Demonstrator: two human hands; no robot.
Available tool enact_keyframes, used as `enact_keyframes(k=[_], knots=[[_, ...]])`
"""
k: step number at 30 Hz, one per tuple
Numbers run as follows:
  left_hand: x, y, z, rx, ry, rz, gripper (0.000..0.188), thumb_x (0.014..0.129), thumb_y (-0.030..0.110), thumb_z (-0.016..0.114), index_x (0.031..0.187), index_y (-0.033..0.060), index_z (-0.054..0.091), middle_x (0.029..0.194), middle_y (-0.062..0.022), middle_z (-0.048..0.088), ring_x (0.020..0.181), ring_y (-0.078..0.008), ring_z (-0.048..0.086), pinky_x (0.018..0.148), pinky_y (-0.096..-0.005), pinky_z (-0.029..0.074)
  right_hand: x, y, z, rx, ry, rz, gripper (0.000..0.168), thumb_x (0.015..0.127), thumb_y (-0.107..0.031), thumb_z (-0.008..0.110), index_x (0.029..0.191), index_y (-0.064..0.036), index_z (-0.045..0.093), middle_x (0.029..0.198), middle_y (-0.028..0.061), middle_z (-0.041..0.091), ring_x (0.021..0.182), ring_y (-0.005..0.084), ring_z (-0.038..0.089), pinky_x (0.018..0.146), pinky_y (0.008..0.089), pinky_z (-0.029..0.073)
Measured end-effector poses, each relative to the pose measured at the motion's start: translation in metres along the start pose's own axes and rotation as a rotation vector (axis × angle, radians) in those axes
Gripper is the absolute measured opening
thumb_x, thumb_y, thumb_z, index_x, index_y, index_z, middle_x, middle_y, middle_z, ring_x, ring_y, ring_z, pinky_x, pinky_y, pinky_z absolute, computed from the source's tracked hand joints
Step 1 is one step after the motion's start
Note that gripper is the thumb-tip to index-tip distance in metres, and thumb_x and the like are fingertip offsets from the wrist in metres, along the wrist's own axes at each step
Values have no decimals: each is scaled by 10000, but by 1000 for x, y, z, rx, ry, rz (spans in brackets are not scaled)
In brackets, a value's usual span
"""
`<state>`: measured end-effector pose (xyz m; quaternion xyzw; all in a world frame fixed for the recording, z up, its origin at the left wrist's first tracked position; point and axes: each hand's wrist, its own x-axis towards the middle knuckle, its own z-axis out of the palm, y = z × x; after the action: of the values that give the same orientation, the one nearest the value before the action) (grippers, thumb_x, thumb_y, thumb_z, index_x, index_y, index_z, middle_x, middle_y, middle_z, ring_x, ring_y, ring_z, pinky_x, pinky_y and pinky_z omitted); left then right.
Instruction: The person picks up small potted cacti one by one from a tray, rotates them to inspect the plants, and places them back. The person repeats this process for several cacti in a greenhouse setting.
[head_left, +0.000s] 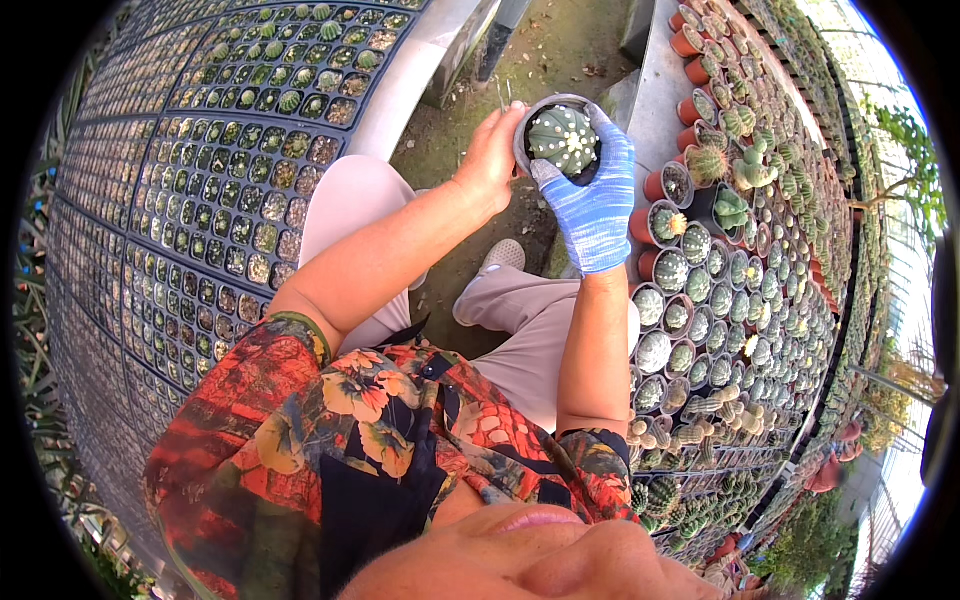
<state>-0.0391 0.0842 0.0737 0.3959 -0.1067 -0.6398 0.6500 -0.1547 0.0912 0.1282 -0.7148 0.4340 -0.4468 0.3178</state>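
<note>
A round grey plastic pot (523, 135) is held in front of me, over the walkway. In it sits a ribbed green star cactus (562, 140) with white dots. My right hand (596, 199), in a blue-and-white knitted glove with grey fingertips, grips the pot from the right, its thumb and fingers at the rim. My bare left hand (487, 154) is against the pot's left side. Two thin metal prongs, apparently tweezers (505, 94), stick up from the left hand; the rest of them is hidden in the grasp.
Black cell trays (349, 135) of small cacti cover the left bench. On the right bench (652, 97) stand many potted cacti, including a yellow-flowered one (666, 223) and a terracotta-coloured pot (667, 184). Between the benches runs a dirt walkway (555, 45). People are partly visible at the far lower right.
</note>
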Motion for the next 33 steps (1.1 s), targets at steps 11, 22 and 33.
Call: enact_keyframes(k=[11,22,33], knots=[[-9,4,7,90,-9,-26,254,968,354,400,978,145,546,830,16,613,672,-83,584,502,-238,457,2,6,-5,-95,110,17,658,625,-196,819,1172,-3,508,1099,151,525,1006,266,563,881,346,465],[-7,6,7,186,-72,52,281,975,322,404,1028,102,569,813,9,606,647,-90,543,487,-242,389,6,18,-12,-32,177,47,772,624,-227,811,1258,25,451,1116,168,523,1043,280,544,921,348,447],[-19,19,15,234,-349,-138,521,945,553,311,1194,135,497,1004,1,632,791,-114,587,482,-218,306,7,19,-25,749,281,321,428,870,-237,589,1227,-23,488,1133,70,575,1034,149,544,886,288,450]])
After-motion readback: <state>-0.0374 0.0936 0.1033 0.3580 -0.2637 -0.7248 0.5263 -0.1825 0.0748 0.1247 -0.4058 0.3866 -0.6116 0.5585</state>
